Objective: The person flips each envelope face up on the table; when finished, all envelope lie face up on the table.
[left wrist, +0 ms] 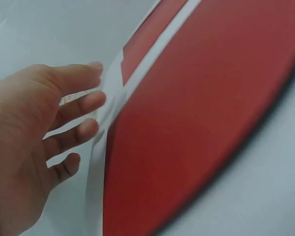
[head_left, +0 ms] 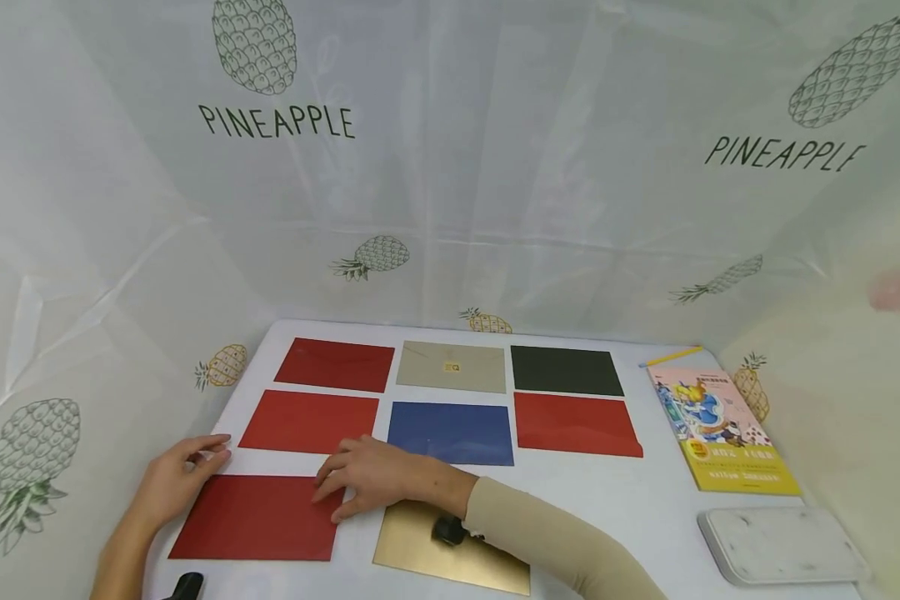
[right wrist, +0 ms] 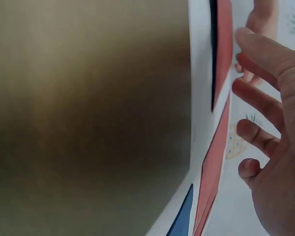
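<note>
L hand [head_left: 168, 485] is at the far L corner of the front red sheet [head_left: 258, 518], fingers loosely bent & spread w/ clear gaps btwn them; can't tell if it touches the sheet. R hand [head_left: 369, 472] is over the R edge of the same sheet, fingers slightly bent & fairly wide apart; contact can't be made out there either. Front red sheet lies flat on the white table [head_left: 630, 500], btwn the 2 hands, L end of the nearest row. Gold sheet [head_left: 414, 546] is just R of it, partly hidden by R arm's beige sleeve [head_left: 562, 537] & a black wrist device [head_left: 448, 530]. Middle row, L to R: bright red sheet [head_left: 309, 421], blue sheet [head_left: 450, 432], another red sheet [head_left: 576, 423]. Back row, same order: dark red sheet [head_left: 336, 364], beige envelope [head_left: 427, 364] w/ small gold sticker [head_left: 452, 367], dark green sheet [head_left: 566, 371]. Far R: thin yellow stick [head_left: 673, 356], pink & yellow book [head_left: 720, 429] just nearer, then flat white box [head_left: 783, 546]. Pineapple-print sheeting [head_left: 495, 167] hangs round the table
</note>
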{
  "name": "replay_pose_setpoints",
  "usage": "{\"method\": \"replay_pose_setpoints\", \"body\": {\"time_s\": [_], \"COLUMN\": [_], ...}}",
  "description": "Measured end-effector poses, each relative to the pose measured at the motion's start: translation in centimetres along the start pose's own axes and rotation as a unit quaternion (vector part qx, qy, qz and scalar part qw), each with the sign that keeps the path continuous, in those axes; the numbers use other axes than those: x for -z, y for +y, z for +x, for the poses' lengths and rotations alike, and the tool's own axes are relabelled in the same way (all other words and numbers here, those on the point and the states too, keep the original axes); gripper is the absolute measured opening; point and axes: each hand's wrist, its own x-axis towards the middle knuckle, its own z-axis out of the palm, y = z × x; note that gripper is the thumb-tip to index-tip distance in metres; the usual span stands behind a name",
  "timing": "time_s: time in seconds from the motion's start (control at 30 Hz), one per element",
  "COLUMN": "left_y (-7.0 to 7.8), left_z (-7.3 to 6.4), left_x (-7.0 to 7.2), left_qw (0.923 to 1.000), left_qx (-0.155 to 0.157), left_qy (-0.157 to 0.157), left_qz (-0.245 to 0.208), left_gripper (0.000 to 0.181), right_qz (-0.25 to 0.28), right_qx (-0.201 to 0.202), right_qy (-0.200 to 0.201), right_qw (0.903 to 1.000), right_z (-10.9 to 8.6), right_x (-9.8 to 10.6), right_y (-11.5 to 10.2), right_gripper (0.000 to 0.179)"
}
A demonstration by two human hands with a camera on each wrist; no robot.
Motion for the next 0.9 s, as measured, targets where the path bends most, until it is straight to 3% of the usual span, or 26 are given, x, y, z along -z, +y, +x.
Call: {"method": "replay_pose_setpoints", "body": {"time_s": [0.1, 0.2, 0.43, 0.57, 0.67, 0.9], "left_y": [0.0, 0.1, 0.1, -0.5, -0.9, -1.3], "left_z": [-0.7, -1.1, -1.7, -2.0, -2.2, -2.4], "left_x": [0.0, -0.1, -0.1, -0.1, -0.1, 0.3], "left_qw": [0.9997, 0.9996, 0.9995, 0.9985, 0.9968, 0.9980], "left_qx": [0.010, 0.011, -0.004, -0.041, -0.067, -0.059], "left_qy": [-0.015, -0.011, 0.004, 0.022, 0.030, -0.001], "left_qz": [0.013, 0.025, 0.030, 0.028, 0.031, 0.021], "left_gripper": [0.051, 0.049, 0.038, 0.025, 0.027, 0.038], "right_qz": [-0.030, -0.050, -0.043, -0.022, -0.012, -0.011], "right_qx": [0.011, 0.009, -0.003, -0.004, -0.006, -0.006], "right_qy": [-0.027, -0.033, -0.030, -0.028, -0.028, -0.027], "right_qw": [0.9991, 0.9981, 0.9986, 0.9994, 0.9995, 0.9995], "right_z": [-0.3, -0.5, -0.7, -0.8, -0.9, -0.9], "right_x": [-0.1, -0.2, -0.5, -0.7, -0.8, -1.0], "right_y": [-0.6, -0.7, -0.4, -0.2, -0.2, 0.0], "right_gripper": [0.042, 0.042, 0.041, 0.040, 0.040, 0.040]}}
